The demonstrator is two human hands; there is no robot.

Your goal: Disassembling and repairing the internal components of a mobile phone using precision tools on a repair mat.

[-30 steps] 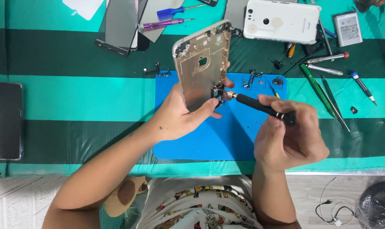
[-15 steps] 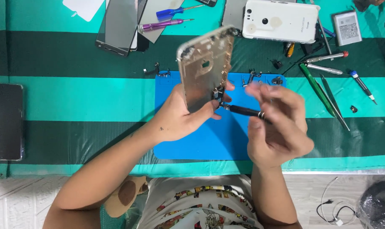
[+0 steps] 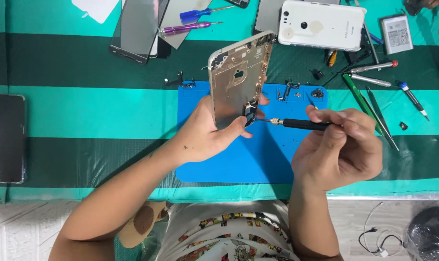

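Gold metal phone housing (image 3: pixel 238 79) sits tilted up above the blue rubber work mat (image 3: pixel 277 159), left hand (image 3: pixel 205 137) fingers clamped on its lower edge so the inside faces the tool. Right hand (image 3: pixel 340 150) pinches a black-handled precision screwdriver (image 3: pixel 296 123), tip at the bottom corner, probably on a screw.

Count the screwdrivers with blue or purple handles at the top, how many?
2: a blue screwdriver and a purple screwdriver just below it, both on the striped cloth. More may be hidden.
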